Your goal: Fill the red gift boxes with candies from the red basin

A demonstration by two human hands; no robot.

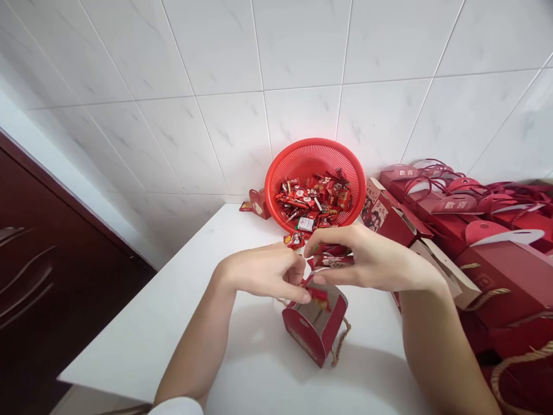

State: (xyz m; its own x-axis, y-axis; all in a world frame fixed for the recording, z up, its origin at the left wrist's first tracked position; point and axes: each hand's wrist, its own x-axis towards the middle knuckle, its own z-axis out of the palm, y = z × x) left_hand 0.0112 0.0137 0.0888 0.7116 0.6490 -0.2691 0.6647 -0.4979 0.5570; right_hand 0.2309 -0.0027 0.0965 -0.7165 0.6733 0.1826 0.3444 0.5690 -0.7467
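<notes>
A small red gift box with a twisted rope handle stands on the white table, its top open. My right hand is over the box's far side, fingers curled around several red wrapped candies. My left hand is at the box's far left edge with its fingers curled in. A red and yellow wrapped candy shows at the box's opening, just beside the left thumb; whether that hand grips it I cannot tell. Behind the hands, a red plastic basket holds many wrapped candies.
Red gift boxes with rope handles are piled along the right side. A loose candy packet lies before the basket, and a small red box stands left of it. A tiled wall rises behind the white table.
</notes>
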